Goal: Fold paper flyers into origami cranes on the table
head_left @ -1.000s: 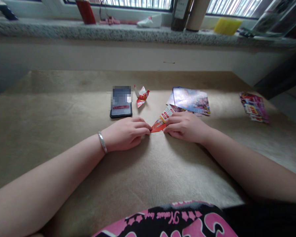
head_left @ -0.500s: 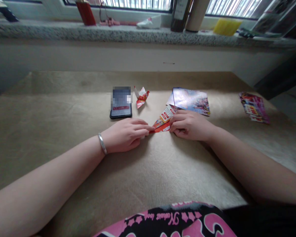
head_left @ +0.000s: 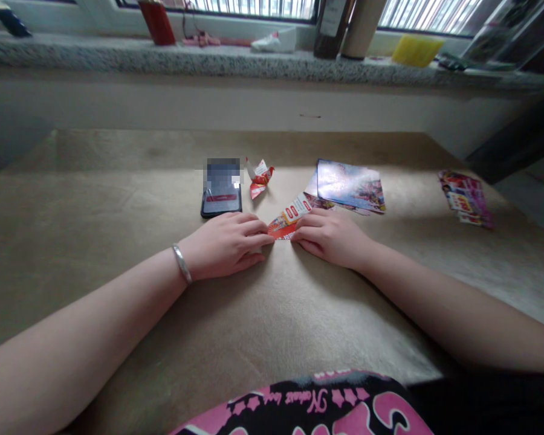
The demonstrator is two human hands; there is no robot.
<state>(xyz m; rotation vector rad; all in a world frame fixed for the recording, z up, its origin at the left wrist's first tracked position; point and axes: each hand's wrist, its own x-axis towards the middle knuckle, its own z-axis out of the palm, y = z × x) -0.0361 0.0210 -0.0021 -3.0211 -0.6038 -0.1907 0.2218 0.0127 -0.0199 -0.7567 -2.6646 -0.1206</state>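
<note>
A folded piece of red and white printed paper (head_left: 286, 221) lies flat on the tan table (head_left: 118, 199) between my two hands. My left hand (head_left: 224, 244), with a silver bracelet at the wrist, has its fingers pressed together on the paper's left corner. My right hand (head_left: 330, 237) is curled, its fingertips pressing the paper's right side down. Both hands rest on the table.
A black phone (head_left: 222, 191) lies just beyond my left hand, a small folded red paper figure (head_left: 259, 176) beside it. A stack of colourful printed sheets (head_left: 350, 184) sits behind my right hand, more leaflets (head_left: 466, 197) at far right. The window ledge (head_left: 236, 57) holds bottles and boxes.
Both hands and the folded paper shifted slightly left and away. My right hand slid back along the paper toward my left hand, so less of the red edge shows.
</note>
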